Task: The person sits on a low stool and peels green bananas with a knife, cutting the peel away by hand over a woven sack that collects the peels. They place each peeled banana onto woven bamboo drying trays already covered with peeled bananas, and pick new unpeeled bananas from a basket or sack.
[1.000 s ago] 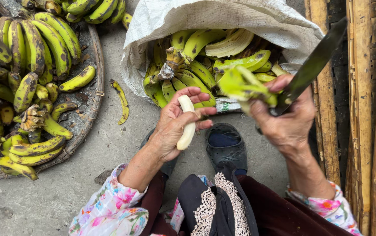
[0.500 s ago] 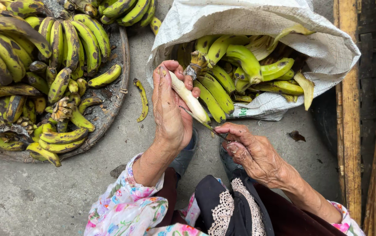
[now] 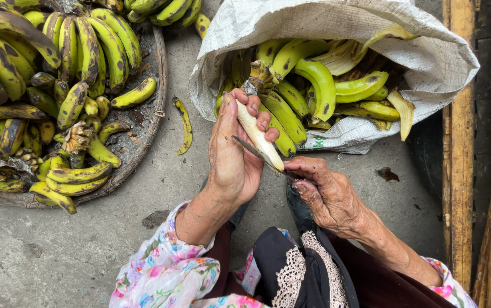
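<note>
My left hand (image 3: 235, 154) grips a peeled, pale banana (image 3: 258, 137) that points down toward my right hand. My right hand (image 3: 326, 193) holds a knife (image 3: 252, 150), its thin blade lying across the lower part of the banana. Both hands hover over the concrete floor, just in front of a white woven sack (image 3: 428, 51) filled with green and yellow bananas (image 3: 319, 85) and peels.
A round woven basket (image 3: 153, 108) at the left holds several bunches of green-yellow bananas (image 3: 40, 68). A strip of peel (image 3: 184, 125) lies on the floor between basket and sack. Wooden slats (image 3: 461, 171) run along the right edge. My shoe (image 3: 298, 206) sits below the hands.
The right hand came down from beside the sack, where it held the knife raised with a peel, to the banana. The left hand turned the banana upright against the blade.
</note>
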